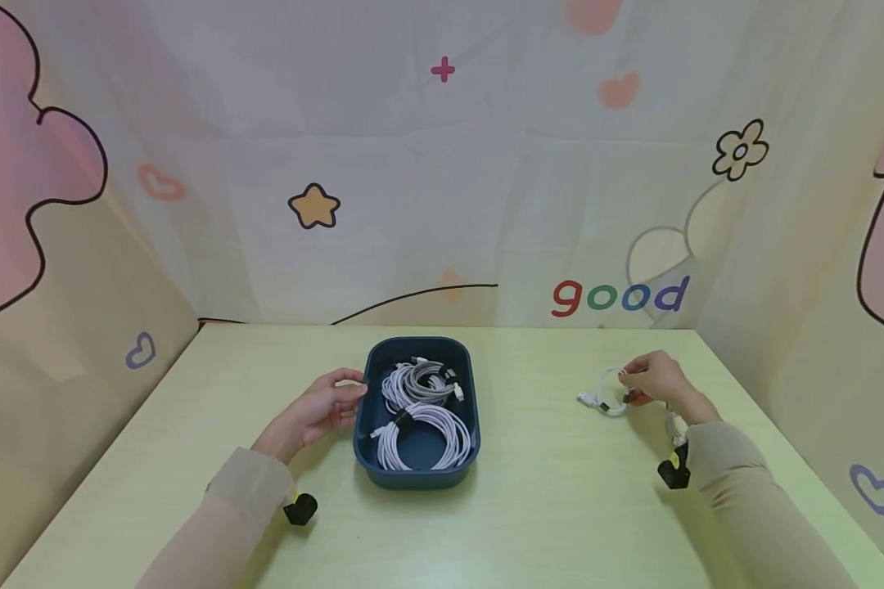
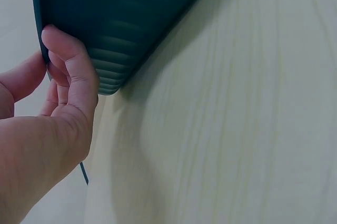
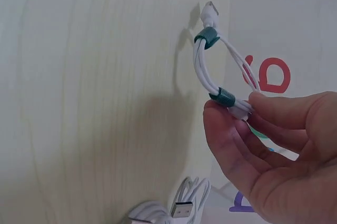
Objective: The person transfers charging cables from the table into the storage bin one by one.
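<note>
My left hand (image 1: pixel 329 406) is at the left side of a dark blue storage box (image 1: pixel 416 481), its thumb and fingers pinching the rim, as the left wrist view shows too. Inside the box lie several coiled white cables (image 1: pixel 442 433) with black ties. Over to the right, my right hand (image 1: pixel 656 379) pinches a small coiled white charging cable (image 1: pixel 606 406) between thumb and fingertips. Two dark green straps (image 3: pixel 224 97) bind that coil, and a plug end (image 3: pixel 209 14) sticks out from it. It appears held just above the table.
More white cables (image 3: pixel 190 203) lie on the table by my right wrist, partly hidden by it in the head view; a USB plug (image 3: pixel 182 210) shows among them. A pale wood-grain table (image 1: pixel 530 507) carries everything. Printed curtains (image 1: pixel 412 164) stand behind and on both sides.
</note>
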A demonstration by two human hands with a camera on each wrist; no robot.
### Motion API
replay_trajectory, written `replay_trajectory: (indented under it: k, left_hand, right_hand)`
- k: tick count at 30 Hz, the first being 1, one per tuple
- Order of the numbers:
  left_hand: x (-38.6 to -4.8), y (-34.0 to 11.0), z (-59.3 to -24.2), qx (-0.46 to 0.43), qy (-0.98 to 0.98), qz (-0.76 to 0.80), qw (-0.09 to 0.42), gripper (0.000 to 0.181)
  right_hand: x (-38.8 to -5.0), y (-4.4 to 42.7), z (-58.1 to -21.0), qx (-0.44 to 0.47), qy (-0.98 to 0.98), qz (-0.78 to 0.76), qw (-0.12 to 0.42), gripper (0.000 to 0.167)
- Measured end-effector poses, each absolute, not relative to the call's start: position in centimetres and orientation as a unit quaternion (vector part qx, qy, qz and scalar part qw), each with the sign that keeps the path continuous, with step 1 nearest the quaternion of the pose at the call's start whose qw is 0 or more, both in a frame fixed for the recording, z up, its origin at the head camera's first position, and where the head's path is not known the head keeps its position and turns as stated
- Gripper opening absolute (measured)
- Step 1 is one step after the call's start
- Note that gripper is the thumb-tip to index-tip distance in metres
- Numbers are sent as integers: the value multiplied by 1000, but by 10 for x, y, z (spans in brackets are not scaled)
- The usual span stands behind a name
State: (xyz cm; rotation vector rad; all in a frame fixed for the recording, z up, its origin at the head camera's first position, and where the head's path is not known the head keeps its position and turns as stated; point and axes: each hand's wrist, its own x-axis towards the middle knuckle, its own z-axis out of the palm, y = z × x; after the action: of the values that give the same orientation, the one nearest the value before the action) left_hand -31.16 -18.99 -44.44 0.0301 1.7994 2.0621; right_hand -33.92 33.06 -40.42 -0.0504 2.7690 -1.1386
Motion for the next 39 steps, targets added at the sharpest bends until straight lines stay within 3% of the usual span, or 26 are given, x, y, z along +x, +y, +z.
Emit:
replay_trajectory:
  k: [10, 39]
  left_hand:
    - [-310, -190, -445, 8, 644, 737, 205, 35]
    - [-312, -189, -445, 7, 634, 746, 205, 34]
  right_hand:
    - [-334, 313, -398, -20, 906, -407, 114, 34]
    - [-334, 269, -376, -101, 879, -444, 140, 28]
